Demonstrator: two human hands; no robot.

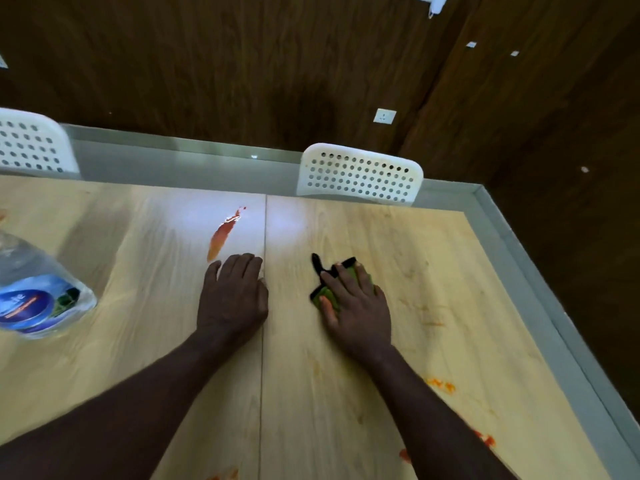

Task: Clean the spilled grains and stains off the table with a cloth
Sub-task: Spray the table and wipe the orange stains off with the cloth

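Left hand (232, 296) flat by the red stain (221, 237), right hand (356, 306) flat pressing the cloth (327, 295), water bottle (38, 289) leftward

You have the widest bare stretch of table (450, 254) right of centre, running out to the grey border (519, 258) on the right. At the left edge of the frame a plastic bottle (38, 292) stands in the way. In the middle your left hand (233, 299) lies flat, and your right hand (356, 306) presses the cloth (327, 296), with a narrow bare lane between them. Behind the far edge, a white chair (360, 174) stands upper centre and a second chair (31, 143) upper left
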